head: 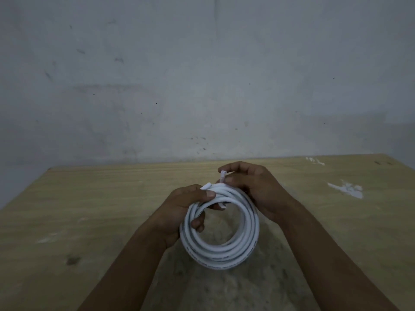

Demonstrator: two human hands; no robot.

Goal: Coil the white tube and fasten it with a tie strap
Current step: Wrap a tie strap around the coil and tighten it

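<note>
The white tube [221, 252] is wound into a round coil of several loops, held up above the wooden table [89, 209]. My left hand [184, 212] grips the coil's upper left side, thumb across the top of the loops and fingers inside the ring. My right hand [253, 189] is at the coil's top right and pinches a thin white tie strap [223, 176], whose head end sticks up above the coil. A short end of the strap shows under the loops, inside the ring.
A grey, stained wall [202, 75] rises right behind the table's far edge. White paint smears [347, 189] mark the table at the right. A dark spot [73, 259] lies on the wood at the left.
</note>
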